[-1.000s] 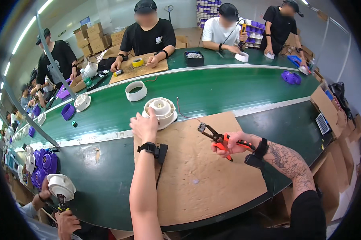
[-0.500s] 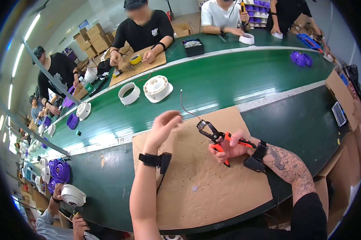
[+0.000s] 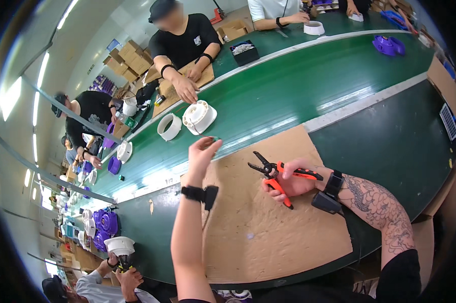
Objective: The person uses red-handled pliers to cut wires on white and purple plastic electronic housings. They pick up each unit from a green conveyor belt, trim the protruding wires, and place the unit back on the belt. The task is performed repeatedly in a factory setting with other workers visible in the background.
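My left hand (image 3: 202, 156) is raised over the far edge of the cardboard sheet (image 3: 268, 227). Its fingertips are pinched on something thin, which looks like a short piece of wire. A black wrist device sits on that forearm. My right hand (image 3: 288, 184) grips orange-handled wire pliers (image 3: 273, 170) above the cardboard. The dark jaws are apart and point left toward my left hand. Just beyond my left hand, a white round flanged part (image 3: 198, 116) and a white ring (image 3: 170, 126) lie on the green conveyor belt (image 3: 299, 96).
A person in black across the belt rests their hands on cardboard near the white part. A black bin (image 3: 244, 50) and purple parts (image 3: 388, 45) are farther along the belt. More workers and white and purple parts are at the left. A co-worker's hands hold a white part (image 3: 119, 247) at the lower left.
My left hand left the white flanged part, drew back over the cardboard and rose with its fingers pinched. The right hand with the pliers stayed about where it was.
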{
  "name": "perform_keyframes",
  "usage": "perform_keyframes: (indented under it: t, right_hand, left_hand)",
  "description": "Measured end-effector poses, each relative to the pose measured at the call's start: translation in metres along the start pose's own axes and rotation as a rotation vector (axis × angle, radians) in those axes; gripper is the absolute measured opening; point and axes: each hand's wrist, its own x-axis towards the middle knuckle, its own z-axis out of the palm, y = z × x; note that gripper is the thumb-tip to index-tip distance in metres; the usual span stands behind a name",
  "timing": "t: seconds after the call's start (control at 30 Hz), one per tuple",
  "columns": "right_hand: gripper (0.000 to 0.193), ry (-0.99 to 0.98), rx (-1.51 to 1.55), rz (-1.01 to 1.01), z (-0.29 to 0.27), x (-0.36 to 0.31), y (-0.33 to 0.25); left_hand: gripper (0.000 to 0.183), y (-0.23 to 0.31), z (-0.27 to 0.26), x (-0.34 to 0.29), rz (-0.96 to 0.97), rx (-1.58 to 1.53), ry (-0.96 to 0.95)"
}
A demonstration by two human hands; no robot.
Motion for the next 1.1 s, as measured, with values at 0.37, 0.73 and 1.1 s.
perform_keyframes:
  t: [0.37,0.73,1.1]
  right_hand:
    - [0.04,0.031,0.036,0.024,-0.009,0.005,0.002]
    - [0.041,0.035,0.05,0.036,-0.009,0.003,0.002]
    - [0.056,0.083,-0.004,0.03,-0.005,0.002,0.0]
  left_hand:
    - [0.051,-0.09,-0.043,0.116,-0.151,0.189,0.336]
    - [0.061,-0.058,0.033,0.014,0.115,0.072,0.292]
    - [0.013,-0.017,0.077,-0.043,0.461,0.335,-0.139]
